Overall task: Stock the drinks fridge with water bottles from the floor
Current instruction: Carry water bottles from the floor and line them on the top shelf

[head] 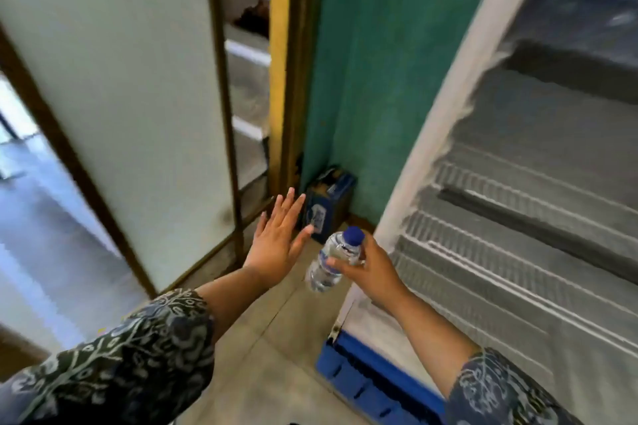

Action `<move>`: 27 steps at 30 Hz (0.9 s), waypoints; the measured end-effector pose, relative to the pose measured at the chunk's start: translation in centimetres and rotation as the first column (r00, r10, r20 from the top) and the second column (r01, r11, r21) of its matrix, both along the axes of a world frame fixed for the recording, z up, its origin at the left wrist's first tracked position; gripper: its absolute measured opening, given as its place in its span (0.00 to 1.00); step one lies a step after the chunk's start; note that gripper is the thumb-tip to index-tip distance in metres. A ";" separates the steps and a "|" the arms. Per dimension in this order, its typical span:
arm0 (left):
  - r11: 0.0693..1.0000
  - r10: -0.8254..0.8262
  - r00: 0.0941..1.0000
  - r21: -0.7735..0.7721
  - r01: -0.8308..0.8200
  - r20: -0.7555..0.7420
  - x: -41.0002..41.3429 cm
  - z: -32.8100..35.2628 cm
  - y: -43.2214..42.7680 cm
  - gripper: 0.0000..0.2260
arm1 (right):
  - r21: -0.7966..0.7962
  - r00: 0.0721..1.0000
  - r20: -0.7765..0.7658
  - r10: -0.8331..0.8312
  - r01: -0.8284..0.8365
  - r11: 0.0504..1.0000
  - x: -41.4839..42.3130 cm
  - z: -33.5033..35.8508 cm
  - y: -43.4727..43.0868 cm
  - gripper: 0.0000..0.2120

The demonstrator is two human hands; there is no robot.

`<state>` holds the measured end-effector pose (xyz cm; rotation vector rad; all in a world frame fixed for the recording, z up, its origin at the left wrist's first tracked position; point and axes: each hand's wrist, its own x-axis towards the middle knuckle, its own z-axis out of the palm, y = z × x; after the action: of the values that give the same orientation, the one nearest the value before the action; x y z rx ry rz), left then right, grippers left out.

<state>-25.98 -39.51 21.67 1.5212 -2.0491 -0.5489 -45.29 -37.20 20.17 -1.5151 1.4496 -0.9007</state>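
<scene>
My right hand (371, 264) grips a small clear water bottle (333, 259) with a blue cap, tilted, just left of the fridge's white frame. The drinks fridge (431, 155) stands open at the right, with white wire shelves (518, 252) showing and a blue base grille (362, 386). My left hand (278, 241) is held out flat with fingers spread and nothing in it, close to the open fridge door (121, 97) at the left. A blue carton (328, 205) sits on the floor in the corner behind both hands.
The fridge door swings out to the left with a brown frame. A teal wall (379, 62) and a yellow door post (278, 62) stand behind. Beige floor tiles (276, 338) lie between door and fridge. The view is motion-blurred.
</scene>
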 end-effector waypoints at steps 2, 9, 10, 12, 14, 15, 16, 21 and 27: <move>0.993 -0.068 0.998 -0.092 0.067 -0.008 -2.4 3.3 -1.0 0.27 | -0.090 0.999 -0.016 -0.049 0.048 0.995 -2.3 3.3 1.3 0.21; 0.909 -0.253 0.953 -0.377 0.176 -0.165 -13.2 12.8 -3.5 0.32 | -0.333 0.974 0.043 -0.221 0.222 0.916 -11.5 14.3 4.4 0.15; 0.890 -0.279 0.944 -0.418 0.185 -0.176 -14.6 14.1 -3.5 0.30 | -0.369 0.970 0.046 -0.237 0.237 0.899 -12.8 16.0 4.7 0.16; 0.845 -0.313 0.934 -0.499 0.191 -0.172 -17.3 16.5 -3.6 0.28 | -0.436 0.963 0.051 -0.263 0.259 0.862 -15.1 19.2 5.1 0.16; 0.792 -0.343 0.927 -0.578 0.197 -0.155 -19.6 19.0 -3.7 0.28 | -0.498 0.957 0.072 -0.280 0.278 0.822 -17.4 22.3 5.2 0.14; 0.765 -0.358 0.923 -0.610 0.204 -0.142 -20.6 20.2 -3.7 0.28 | -0.524 0.955 0.081 -0.285 0.284 0.803 -18.4 23.8 5.1 0.12; 0.744 -0.371 0.920 -0.633 0.212 -0.128 -21.4 21.2 -3.8 0.27 | -0.550 0.955 0.086 -0.283 0.282 0.786 -19.1 25.4 5.0 0.11; 0.657 -0.402 0.916 -0.698 0.285 -0.005 -24.6 24.6 -4.7 0.28 | -0.682 0.942 0.133 -0.307 0.312 0.661 -22.3 33.2 3.7 0.07; 0.773 -0.306 0.941 -0.540 0.334 0.145 -27.1 26.8 -6.6 0.27 | -0.731 0.914 0.099 -0.394 0.335 0.594 -23.8 37.8 0.3 0.18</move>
<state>-53.09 -46.13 48.51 0.8491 -2.2553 -0.0035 -69.11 -36.94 57.96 -1.8466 1.5665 -1.8901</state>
